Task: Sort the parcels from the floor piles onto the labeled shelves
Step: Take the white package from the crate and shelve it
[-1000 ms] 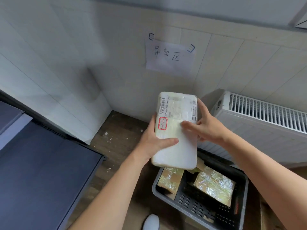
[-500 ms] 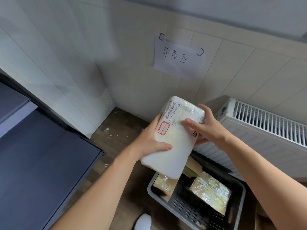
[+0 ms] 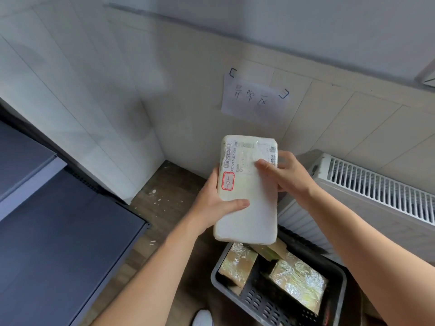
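Parcel (image 3: 251, 215), tilted a moment ago, sits square again, my left hand (image 3: 211, 203) and right hand (image 3: 287, 175) both gripping its edges, label (image 3: 249, 158) readable for sorting.

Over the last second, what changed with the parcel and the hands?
The white parcel, tilted to the right half a second ago, is back upright. The left hand and right hand kept gripping its sides throughout. The crate of wrapped boxes below stayed put.
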The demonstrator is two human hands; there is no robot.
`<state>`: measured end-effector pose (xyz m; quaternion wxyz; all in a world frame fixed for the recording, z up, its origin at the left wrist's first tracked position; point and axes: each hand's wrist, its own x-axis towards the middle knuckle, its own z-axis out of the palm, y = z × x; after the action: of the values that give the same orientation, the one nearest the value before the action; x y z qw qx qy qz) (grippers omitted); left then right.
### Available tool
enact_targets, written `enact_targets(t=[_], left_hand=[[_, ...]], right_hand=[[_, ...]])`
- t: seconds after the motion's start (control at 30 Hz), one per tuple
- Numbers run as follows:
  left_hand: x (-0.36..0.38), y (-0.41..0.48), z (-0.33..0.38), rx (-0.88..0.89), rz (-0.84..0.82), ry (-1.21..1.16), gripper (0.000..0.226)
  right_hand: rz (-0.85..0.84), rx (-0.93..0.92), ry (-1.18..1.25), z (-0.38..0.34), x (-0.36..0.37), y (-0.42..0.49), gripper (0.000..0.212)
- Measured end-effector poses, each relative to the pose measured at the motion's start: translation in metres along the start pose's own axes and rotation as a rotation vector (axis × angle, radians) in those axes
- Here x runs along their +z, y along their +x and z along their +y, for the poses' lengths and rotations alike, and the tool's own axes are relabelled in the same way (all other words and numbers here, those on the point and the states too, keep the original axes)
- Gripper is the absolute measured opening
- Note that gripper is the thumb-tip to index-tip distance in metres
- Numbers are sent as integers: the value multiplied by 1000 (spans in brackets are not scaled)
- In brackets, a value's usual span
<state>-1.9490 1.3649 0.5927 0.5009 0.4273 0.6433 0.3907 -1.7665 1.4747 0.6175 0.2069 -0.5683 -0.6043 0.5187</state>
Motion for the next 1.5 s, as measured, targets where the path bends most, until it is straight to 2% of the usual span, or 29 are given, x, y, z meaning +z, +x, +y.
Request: enact_targets(t=[0.1,0.17,0.23,0.27,0.37,0.5,0.57,0.63,0.7,1.0,1.1,1.2,1.3,1.4,1.5], left_hand=[[-27,-5,29,-10,90,-66,88],[-50,-6,49,-40,127,-189,89],[-76,-6,67,-111,145,-300,99],[-90,-7,74,-128,139,-334,97],[-125,-18,94,-113,129,-372,54],[-152,-39,111,-15,254,-435,8],[-163,-48,113,-14,329,-496,12],[-174,-56,114,-15,403,-554,32],[-185,-65,112,-12,486,-619,40],[-223,-127,133,125,859,-741,47],[-222,-150,154,201,974,-777,42],[-214,-168,174,257,1067,-809,46],[-204,-188,192,294,1153,-857,50],[-193,-210,205,336,1208,-839,45],[-183,-235,219,269,1270,-687,40]], right_hand=[[-45,-88,-180,-46,2,3,38],[-25,-129,-282,-81,7,3,32],[-43,-172,-388,-119,17,2,32],[-75,-204,-440,-138,23,2,33],[-181,-282,-575,-186,43,1,34],[-215,-350,-640,-231,67,-2,36],[-190,-415,-701,-248,83,-3,38],[-177,-469,-734,-265,97,-4,40],[-186,-516,-722,-280,110,-3,41],[-184,-565,-673,-326,132,-24,53],[-174,-614,-547,-341,129,-38,53],[-179,-598,-329,-355,121,-53,62],[-264,-558,-98,-367,114,-66,74],[-319,-576,17,-380,111,-84,65],[-327,-632,37,-392,109,-106,56]])
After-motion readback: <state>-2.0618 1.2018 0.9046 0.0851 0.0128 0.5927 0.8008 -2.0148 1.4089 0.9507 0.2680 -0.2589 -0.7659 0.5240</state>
